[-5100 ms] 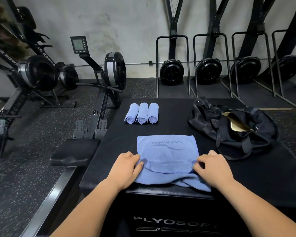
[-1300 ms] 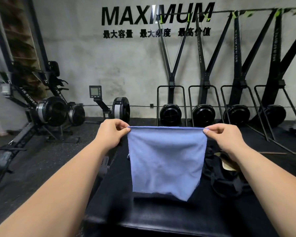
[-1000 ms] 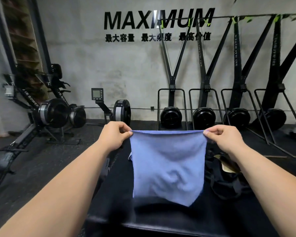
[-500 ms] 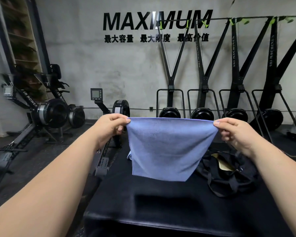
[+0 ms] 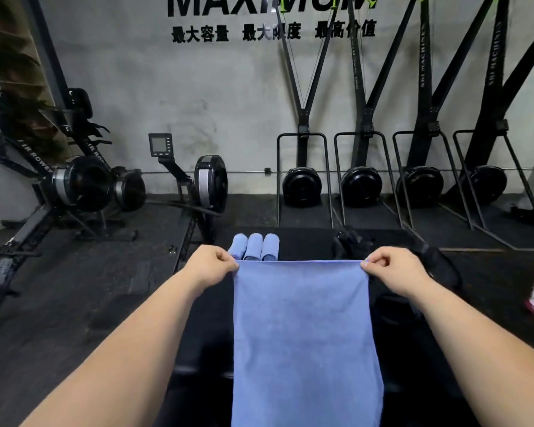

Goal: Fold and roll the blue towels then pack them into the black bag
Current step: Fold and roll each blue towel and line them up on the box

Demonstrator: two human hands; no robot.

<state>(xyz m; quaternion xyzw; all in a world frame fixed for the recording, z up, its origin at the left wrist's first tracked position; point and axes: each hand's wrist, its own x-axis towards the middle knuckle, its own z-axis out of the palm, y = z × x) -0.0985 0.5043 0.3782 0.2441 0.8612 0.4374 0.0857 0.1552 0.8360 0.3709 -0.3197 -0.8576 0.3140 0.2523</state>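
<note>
Towel (image 5: pixel 305 334): blue, hanging at centre frame over the worktop (image 5: pixel 305 241), top corners pinched by left hand (image 5: pixel 211 263) and right hand (image 5: pixel 389 265). Judged light, limp, non-slip; best held by corners. Rolls (image 5: pixel 255 246), bag (image 5: pixel 441 266) behind.

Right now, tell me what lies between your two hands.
In the head view, the blue towel spans the gap: the left hand pinches one top corner, the right hand the other, and the cloth hangs down between them.
</note>
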